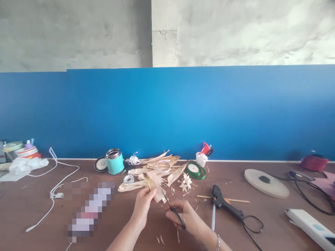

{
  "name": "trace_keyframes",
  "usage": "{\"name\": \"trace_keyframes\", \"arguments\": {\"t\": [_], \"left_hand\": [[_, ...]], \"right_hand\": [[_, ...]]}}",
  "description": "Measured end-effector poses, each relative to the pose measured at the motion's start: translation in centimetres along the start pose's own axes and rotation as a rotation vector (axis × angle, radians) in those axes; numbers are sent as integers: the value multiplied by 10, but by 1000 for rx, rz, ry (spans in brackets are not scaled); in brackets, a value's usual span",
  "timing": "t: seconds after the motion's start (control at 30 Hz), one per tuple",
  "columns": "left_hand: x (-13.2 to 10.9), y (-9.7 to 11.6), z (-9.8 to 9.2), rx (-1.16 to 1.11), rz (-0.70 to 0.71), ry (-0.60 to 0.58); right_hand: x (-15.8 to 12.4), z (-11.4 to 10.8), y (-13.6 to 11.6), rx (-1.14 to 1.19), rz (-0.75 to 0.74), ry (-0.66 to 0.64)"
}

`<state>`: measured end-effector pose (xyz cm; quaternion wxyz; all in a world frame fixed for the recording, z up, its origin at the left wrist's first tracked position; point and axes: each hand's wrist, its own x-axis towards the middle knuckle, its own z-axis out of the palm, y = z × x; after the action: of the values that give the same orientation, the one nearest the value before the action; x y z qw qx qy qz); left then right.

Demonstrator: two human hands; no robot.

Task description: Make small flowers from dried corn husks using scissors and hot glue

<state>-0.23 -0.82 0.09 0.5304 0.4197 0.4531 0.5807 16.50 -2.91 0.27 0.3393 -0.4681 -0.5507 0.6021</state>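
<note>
Pinched in my left hand point(144, 203) is a pale dried husk piece point(156, 190) with a darker, brownish top end. My right hand point(184, 217) grips black-handled scissors point(178, 218), whose blades point up and left against the husk's right side. Whether the blades are parted is too small to tell. Behind my hands lies a loose pile of dried husks point(149, 162), with a clear tape roll point(128, 179) at its left and a pale ring point(163, 166) on top. Small cream flower shapes point(186, 180) and husk scraps lie right of the pile.
A turquoise jar point(114, 161) stands behind left, near a white cable point(56, 181). Green ribbon point(200, 171) and a white cup point(201, 159) of tools stand behind right. Further right are a black glue gun point(227, 204), a round lid point(266, 183) and a white power strip point(311, 228).
</note>
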Motion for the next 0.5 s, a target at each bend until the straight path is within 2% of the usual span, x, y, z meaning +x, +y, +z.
{"name": "trace_keyframes", "arguments": {"t": [0.33, 0.5], "left_hand": [[3, -1, -3, 8, 5, -50], [1, 6, -2, 27, 14, -48]], "right_hand": [[-4, -2, -8, -26, 17, -2], [-5, -3, -9, -17, 18, -13]]}}
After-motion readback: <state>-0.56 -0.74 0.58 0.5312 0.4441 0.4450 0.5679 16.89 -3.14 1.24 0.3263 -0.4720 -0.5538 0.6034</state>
